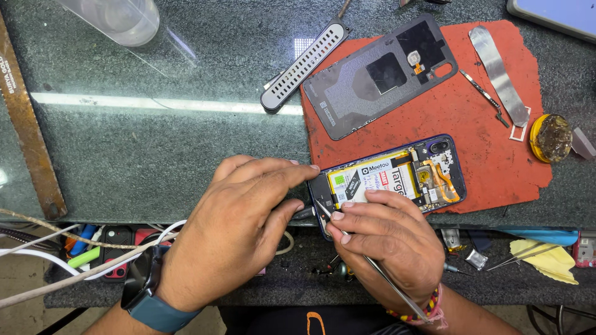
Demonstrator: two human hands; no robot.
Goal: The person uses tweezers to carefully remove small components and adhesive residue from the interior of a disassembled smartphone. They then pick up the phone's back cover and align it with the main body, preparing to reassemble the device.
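An opened phone [428, 170] with its battery and orange flex cable exposed lies on a red mat [490, 133]. My right hand [388, 239] grips thin metal tweezers [379, 270], their tip touching the phone's lower end. My left hand [239, 223] rests on the glass counter beside the phone's lower edge, fingers curled over a small dark tool whose tip shows at the phone. The removed back cover [379, 77] lies face down on the mat above the phone.
A grey perforated strip [304, 62], a flat metal pry tool [500, 71], a thin metal part [481, 93] and a round yellow tin [549, 138] lie around the mat. Cables [62, 260], small tools and a yellow cloth [549, 257] fill the shelf below the counter.
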